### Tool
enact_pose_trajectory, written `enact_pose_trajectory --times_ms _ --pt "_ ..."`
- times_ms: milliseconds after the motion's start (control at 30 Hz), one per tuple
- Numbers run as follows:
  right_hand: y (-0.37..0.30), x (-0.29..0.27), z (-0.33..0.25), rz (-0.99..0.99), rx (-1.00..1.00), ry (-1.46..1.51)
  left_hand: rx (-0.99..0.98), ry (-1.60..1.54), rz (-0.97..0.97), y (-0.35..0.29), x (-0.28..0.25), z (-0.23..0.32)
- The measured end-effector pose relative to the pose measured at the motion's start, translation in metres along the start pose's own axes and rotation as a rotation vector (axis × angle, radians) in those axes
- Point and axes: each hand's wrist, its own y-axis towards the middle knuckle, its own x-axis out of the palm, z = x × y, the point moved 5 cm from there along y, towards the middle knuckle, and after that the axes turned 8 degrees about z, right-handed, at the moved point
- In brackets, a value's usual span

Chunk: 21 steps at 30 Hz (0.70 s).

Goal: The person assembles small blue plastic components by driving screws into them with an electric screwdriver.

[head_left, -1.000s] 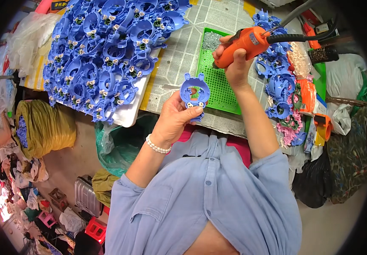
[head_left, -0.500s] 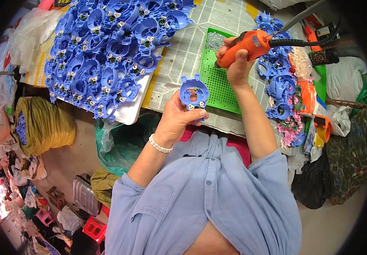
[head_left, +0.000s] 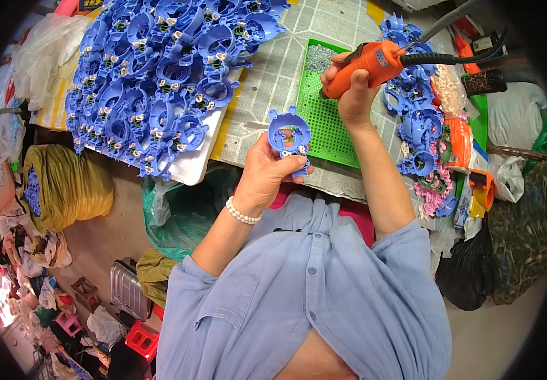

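In my left hand (head_left: pixel 266 170) is a blue plastic ring-shaped part (head_left: pixel 290 120) with small ear-like tabs on top. My thumb presses on its lower end, where small white pieces show. My right hand (head_left: pixel 356 104) is wrapped round an orange electric screwdriver (head_left: pixel 378 64), its dark tip angled down to the left over a green perforated tray (head_left: pixel 330 130). The tip is apart from the blue part. Small silvery screws (head_left: pixel 320 58) lie heaped at the tray's far end.
A tall pile of similar blue parts (head_left: pixel 159 82) covers a white board (head_left: pixel 205 155) at the left. More blue parts (head_left: pixel 420 130) and pink pieces (head_left: pixel 435 189) lie at the right. A black cable (head_left: pixel 432 59) runs from the screwdriver. A green plastic bag (head_left: pixel 172 218) stands below the table edge.
The blue part in my left hand has tilted slightly and shifted a little upward. The screwdriver in my right hand has hardly moved.
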Motion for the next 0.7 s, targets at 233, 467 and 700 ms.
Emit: enact_pose_trajectory --times_ms 233,467,700 --pt "-0.001 0.002 -0.002 0.011 0.025 -0.096 -0.011 0.022 0.028 0.002 0.0 -0.001" --pt "-0.001 0.001 -0.003 -0.004 0.002 -0.115 0.008 0.007 0.069 0.003 0.001 -0.001" --pt "-0.004 0.006 -0.03 -0.044 -0.017 0.106 0.064 0.054 0.119 0.005 -0.001 -0.002"
